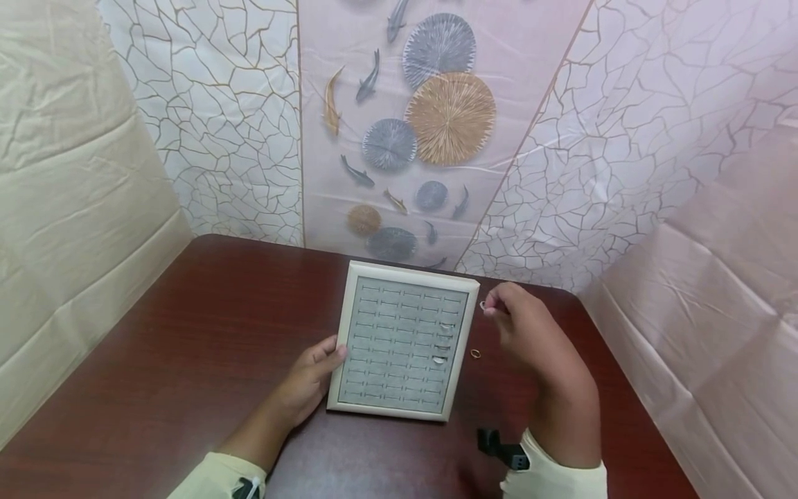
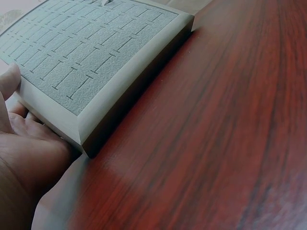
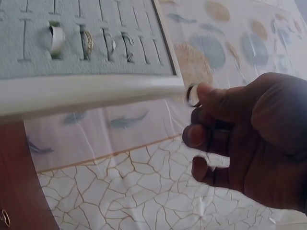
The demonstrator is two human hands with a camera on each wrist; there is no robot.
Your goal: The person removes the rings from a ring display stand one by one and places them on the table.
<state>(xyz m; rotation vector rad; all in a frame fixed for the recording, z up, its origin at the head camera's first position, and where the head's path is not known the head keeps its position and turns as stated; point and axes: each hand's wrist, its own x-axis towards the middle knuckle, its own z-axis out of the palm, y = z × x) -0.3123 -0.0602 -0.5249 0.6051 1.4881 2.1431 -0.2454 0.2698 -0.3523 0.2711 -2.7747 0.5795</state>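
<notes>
A ring display tray (image 1: 402, 410) with a pale frame and grey slotted padding stands tilted on the table, its padded face toward me. My left hand (image 1: 308, 378) grips its left edge, thumb on the front of the frame and fingers behind. Several rings (image 3: 56, 40) sit in one column of slots near the tray's right side. Beside the tray's upper right edge, my right hand (image 1: 526, 326) pinches a ring (image 3: 193, 95) between thumb and forefinger, apart from the frame. A gold-coloured ring (image 1: 476, 353) lies on the table right of the tray.
The dark red wooden table (image 1: 187, 360) has its back edge against a patterned hanging (image 1: 399, 173). Cream cloth (image 1: 68, 208) hangs along the left side, with more cloth (image 1: 704, 312) on the right. A black wrist mount (image 1: 501, 449) sits at my right sleeve.
</notes>
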